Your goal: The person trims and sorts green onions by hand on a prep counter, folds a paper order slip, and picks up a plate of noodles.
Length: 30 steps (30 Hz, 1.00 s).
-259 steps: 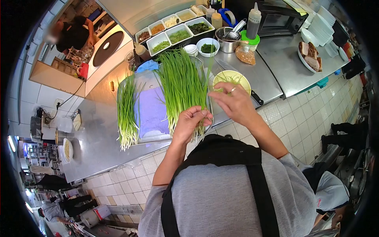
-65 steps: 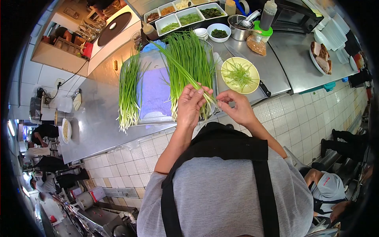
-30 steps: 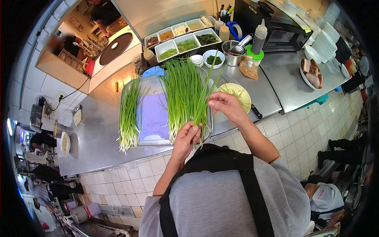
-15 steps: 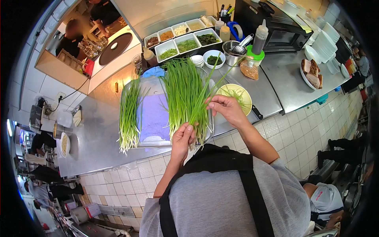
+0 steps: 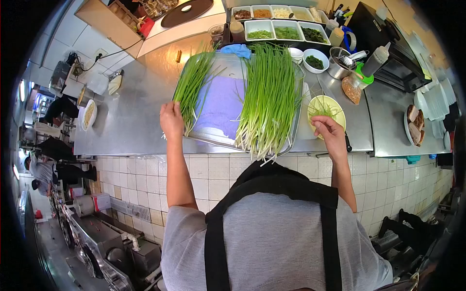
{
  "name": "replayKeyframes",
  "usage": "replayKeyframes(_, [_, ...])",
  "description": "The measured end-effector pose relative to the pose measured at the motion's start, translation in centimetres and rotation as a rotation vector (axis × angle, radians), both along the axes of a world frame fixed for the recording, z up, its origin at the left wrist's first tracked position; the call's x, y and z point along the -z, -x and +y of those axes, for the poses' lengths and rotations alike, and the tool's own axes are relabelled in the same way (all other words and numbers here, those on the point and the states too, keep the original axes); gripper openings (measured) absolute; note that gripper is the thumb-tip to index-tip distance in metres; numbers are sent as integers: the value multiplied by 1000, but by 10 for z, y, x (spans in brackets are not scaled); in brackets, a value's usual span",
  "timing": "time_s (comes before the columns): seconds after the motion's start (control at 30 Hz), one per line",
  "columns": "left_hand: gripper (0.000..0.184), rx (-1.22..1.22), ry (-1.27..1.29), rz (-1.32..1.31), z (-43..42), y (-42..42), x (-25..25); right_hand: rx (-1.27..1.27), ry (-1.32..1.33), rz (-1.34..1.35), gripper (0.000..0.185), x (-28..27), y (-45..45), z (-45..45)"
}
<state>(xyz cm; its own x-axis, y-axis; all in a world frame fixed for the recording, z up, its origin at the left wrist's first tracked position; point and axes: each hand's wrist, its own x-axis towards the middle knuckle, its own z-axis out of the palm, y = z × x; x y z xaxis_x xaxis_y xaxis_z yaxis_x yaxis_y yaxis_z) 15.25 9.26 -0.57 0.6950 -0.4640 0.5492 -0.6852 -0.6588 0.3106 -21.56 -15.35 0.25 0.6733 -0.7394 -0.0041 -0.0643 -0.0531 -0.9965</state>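
Observation:
On a metal tray [image 5: 221,140] lined with purple cloth [image 5: 221,104] lie two bundles of green chives. The thick bundle [image 5: 269,97] covers the right side, its pale ends over the near rim. My left hand [image 5: 172,120] is closed round the pale ends of the smaller left bundle [image 5: 194,82]. Over the near edge of a yellow bowl [image 5: 340,119] with loose green blades in it, my right hand [image 5: 327,130] is closed, fingertips pinched together; what it holds, if anything, is too small to tell.
Behind the tray are a blue cloth [image 5: 236,50], garnish containers [image 5: 286,33] and a white bowl of greens [image 5: 315,61]. A knife handle [image 5: 348,143] sticks out beside the yellow bowl. A bag of crumbs [image 5: 350,89] and a meat bowl [image 5: 408,127] are further right.
My left hand has left the thick bundle and moved left to the smaller one. My right hand has moved right to the yellow bowl. The view has turned.

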Motion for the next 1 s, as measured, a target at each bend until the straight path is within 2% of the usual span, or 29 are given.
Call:
replayKeyframes(0.1, [17, -140, -46, -204, -8, 15, 7, 35, 18, 34, 17, 1, 5, 2])
replayKeyframes(0.2, [19, 141, 85, -5, -37, 47, 13, 52, 33, 55, 16, 2, 4, 5])
replayKeyframes(0.27, [16, 345, 162, 276, -58, 78, 17, 48, 65, 73, 15, 3, 2, 5])
replayKeyframes(0.33, [13, 474, 176, 380, -77, 101, 23, 43, 109, 98, 14, 8, 3, 6])
replayKeyframes(0.43, [10, 521, 73, 352, -90, 134, 13, 22, 396, 193, 11, 7, 4, 7])
replayKeyframes(0.53, [11, 460, -71, 335, -95, 145, 10, 197, 627, 291, 12, -15, -5, 20])
replayKeyframes(0.63, [14, 454, 2, 391, -93, 139, 20, 210, 554, 252, 15, -18, -7, 20])
replayKeyframes(0.73, [16, 541, 402, 993, -88, 136, 20, 81, 509, 249, 17, -12, -8, 17])
replayKeyframes(0.83, [16, 521, 522, 1508, -79, 152, -4, -106, 344, 152, 17, -12, -24, 22])
replayKeyframes(0.87, [13, 524, 570, 1625, -79, 161, -12, -155, 301, 122, 17, -7, -30, 24])
replayKeyframes(1.0, [14, 685, 602, 1763, -81, 183, -4, -262, 35, 37, 17, 1, -58, 34])
